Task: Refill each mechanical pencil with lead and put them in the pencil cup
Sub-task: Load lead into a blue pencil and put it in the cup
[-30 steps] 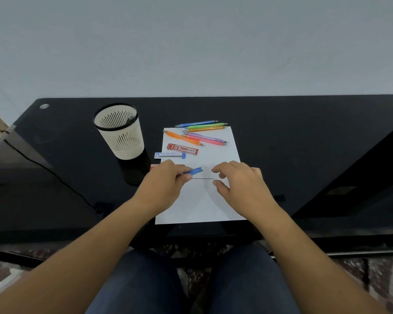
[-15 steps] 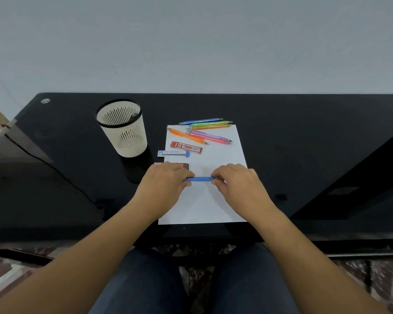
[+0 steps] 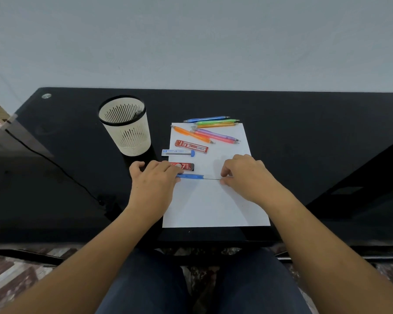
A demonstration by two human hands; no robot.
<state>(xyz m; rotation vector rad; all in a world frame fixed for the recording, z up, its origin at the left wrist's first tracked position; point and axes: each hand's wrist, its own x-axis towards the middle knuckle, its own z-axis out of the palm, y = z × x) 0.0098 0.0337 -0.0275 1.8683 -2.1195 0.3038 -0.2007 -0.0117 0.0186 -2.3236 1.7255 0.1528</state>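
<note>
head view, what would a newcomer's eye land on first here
The two hands at the middle of the white paper: the left hand holds a blue pencil and the right hand pinches a thin dark lead lined up with its end. Then the bright pencils at the paper's far edge and the cream pencil cup to their left on the black table.

Black table (image 3: 309, 141), paper sheet (image 3: 213, 205), slatted cup (image 3: 133, 138)
</note>
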